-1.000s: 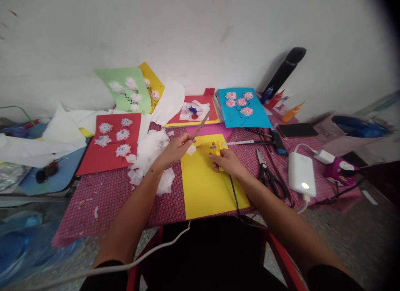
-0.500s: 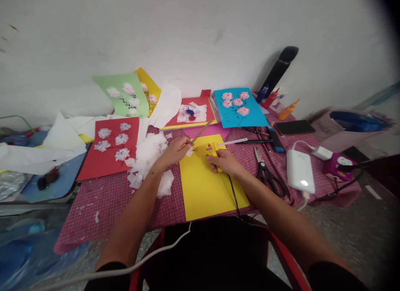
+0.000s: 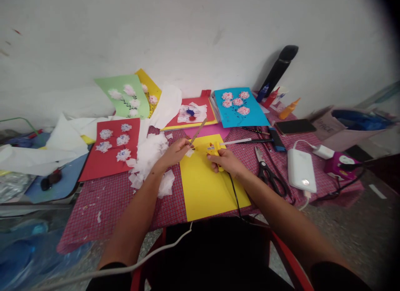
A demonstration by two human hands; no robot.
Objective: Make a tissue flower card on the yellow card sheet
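In my left hand [image 3: 175, 152], pinched between the fingertips, is a thin brown stick [image 3: 198, 131] slanting up and away. A small white paper scrap [image 3: 189, 152] shows just below those fingertips. My right hand [image 3: 225, 161] is wrapped round a yellow glue gun [image 3: 215, 148], its front pointing left toward my left hand and its black cord hanging toward me. Both hands are over a yellow sheet of paper [image 3: 209, 191]. Crumpled white tissue pieces [image 3: 151, 155] lie left of the sheet, partly behind my left forearm.
Flower-decorated sheets stand around: red [image 3: 109, 166], green [image 3: 123, 89] and blue [image 3: 229, 118]. On the right are black-handled scissors [image 3: 271, 178], a white power bank [image 3: 301, 170], a purple socket block [image 3: 339, 168] and an orange bottle [image 3: 289, 109]. A white cable [image 3: 150, 255] crosses in front of me.
The glue gun has shifted slightly right, away from my left hand. The brown stick tilts a little differently, its far end farther left. The whole view has shifted slightly.
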